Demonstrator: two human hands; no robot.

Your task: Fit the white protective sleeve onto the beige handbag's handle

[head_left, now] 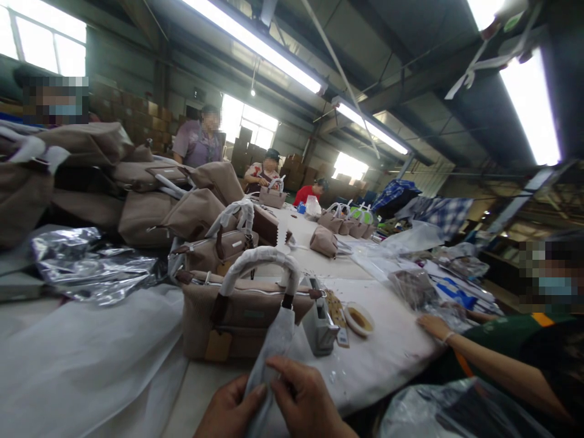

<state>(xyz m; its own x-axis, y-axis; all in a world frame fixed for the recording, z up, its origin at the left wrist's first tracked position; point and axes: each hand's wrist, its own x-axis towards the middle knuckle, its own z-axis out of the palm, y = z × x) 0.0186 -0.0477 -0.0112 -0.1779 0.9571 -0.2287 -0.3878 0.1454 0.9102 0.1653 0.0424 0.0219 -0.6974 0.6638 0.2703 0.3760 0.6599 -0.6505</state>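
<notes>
A taupe handbag (198, 322) stands upright on the table in front of me, a tan paper tag (218, 347) hanging on its front. Its arched handle is wound in white wrapping. From the right base of that handle, a strip of white wrapping paper (277, 331) runs down towards me. My left hand (230, 407) pinches this strip low on its left side. Fingers bent, my right hand (305, 395) grips the strip's right edge just above. Whether a strap lies inside the paper, I cannot tell. Right beside the bag sits a grey tape dispenser (319, 331).
A tape roll (360, 320) lies right of the dispenser. Stacked taupe bags (150, 213) and crumpled silver film (95, 264) fill the left; a white sheet (91, 359) covers the near left. A co-worker's hand (435, 326) rests at the right edge. More people work farther back.
</notes>
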